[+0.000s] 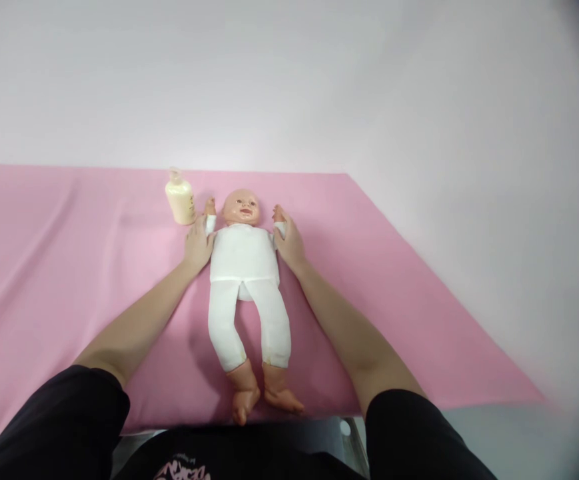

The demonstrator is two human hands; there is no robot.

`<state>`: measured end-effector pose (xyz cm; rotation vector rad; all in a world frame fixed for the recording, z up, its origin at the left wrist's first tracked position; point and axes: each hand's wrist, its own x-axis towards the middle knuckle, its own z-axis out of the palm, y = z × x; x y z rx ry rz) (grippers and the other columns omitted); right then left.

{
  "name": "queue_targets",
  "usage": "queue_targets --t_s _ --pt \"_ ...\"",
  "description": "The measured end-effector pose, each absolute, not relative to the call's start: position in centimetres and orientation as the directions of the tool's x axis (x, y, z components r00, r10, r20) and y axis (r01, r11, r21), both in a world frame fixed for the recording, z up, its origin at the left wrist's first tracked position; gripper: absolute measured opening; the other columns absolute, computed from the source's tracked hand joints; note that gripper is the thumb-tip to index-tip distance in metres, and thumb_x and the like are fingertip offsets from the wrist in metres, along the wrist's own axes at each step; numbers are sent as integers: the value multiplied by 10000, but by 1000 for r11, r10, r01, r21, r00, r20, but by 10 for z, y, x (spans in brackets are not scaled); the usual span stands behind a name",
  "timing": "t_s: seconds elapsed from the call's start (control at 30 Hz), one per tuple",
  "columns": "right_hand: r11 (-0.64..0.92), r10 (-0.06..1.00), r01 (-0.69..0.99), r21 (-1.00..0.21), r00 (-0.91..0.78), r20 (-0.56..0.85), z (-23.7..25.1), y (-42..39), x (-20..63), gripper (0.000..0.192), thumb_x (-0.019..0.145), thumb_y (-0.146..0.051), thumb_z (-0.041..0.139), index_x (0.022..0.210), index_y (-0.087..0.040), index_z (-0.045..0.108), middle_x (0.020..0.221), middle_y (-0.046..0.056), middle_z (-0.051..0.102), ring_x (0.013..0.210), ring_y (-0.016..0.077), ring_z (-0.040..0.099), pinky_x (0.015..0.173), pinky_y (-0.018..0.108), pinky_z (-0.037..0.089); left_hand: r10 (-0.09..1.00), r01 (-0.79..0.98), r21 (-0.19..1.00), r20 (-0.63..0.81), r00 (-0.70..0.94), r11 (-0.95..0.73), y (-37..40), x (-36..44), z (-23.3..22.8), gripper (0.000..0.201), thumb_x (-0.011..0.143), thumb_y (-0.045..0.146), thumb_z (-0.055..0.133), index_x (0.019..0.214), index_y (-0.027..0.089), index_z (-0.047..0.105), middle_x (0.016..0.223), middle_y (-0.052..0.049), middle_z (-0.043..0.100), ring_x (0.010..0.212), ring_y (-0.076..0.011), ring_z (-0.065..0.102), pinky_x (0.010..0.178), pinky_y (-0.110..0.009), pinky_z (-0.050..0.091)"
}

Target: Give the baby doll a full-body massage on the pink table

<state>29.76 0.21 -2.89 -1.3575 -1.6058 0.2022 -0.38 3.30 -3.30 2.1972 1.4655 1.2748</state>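
Two hands, left hand (198, 244) and right hand (289, 241), grip soft white-clothed doll (246, 280) on pink sheet (59, 267).

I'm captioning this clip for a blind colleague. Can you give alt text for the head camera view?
A baby doll in white clothes lies face up on a pink sheet, with the left hand and right hand holding its raised arms at either side. A cream bottle stands beside the doll's head.
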Motion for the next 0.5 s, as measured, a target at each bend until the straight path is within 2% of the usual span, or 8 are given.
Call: queue_targets --t_s 0.13,0.23,0.33,0.43,0.5 --pt "294 861 658 -693 133 491 -35 8 301 561 964 -325 516 1511 -214 469 1435 142 646 1308 298 635 1139 583 502 843 682 570 521 131 -458 36 -6 -36 607 986 528 522 1462 152 504 1464 -247 569 1376 -413 541 1114 -650 437" --pt "278 871 642 -715 146 470 -38 11 302 478 955 -339 520 1415 -215 560 1315 128 715 1181 294 695 1084 564 540 852 698 570 512 110 -433 40 -8 -40 594 975 576 511 1408 174 574 1340 -218 667 1263 -410 625 1078 -650 465" --pt "305 864 625 -719 137 485 -40 12 302 405 968 -382 501 1325 -226 610 1252 117 739 1140 283 707 1062 550 550 869 730 557 485 101 -396 44 -10 -41 579 967 575 501 1381 186 616 1240 -200 723 1183 -435 661 1029 -677 484" --pt "286 869 631 -721 147 473 -41 12 303 400 969 -387 492 1307 -209 609 1235 130 741 1122 287 710 1051 558 548 891 762 540 443 104 -357 44 -10 -40 573 967 537 494 1389 169 613 1234 -213 722 1167 -460 660 997 -710 479" --pt "336 850 664 -668 92 519 -40 12 303 450 971 -368 483 1378 -194 560 1275 151 720 1144 290 699 1048 561 548 877 740 553 469 104 -383 42 -9 -39 556 957 525 524 1386 180 601 1256 -205 712 1176 -439 659 1014 -691 480"
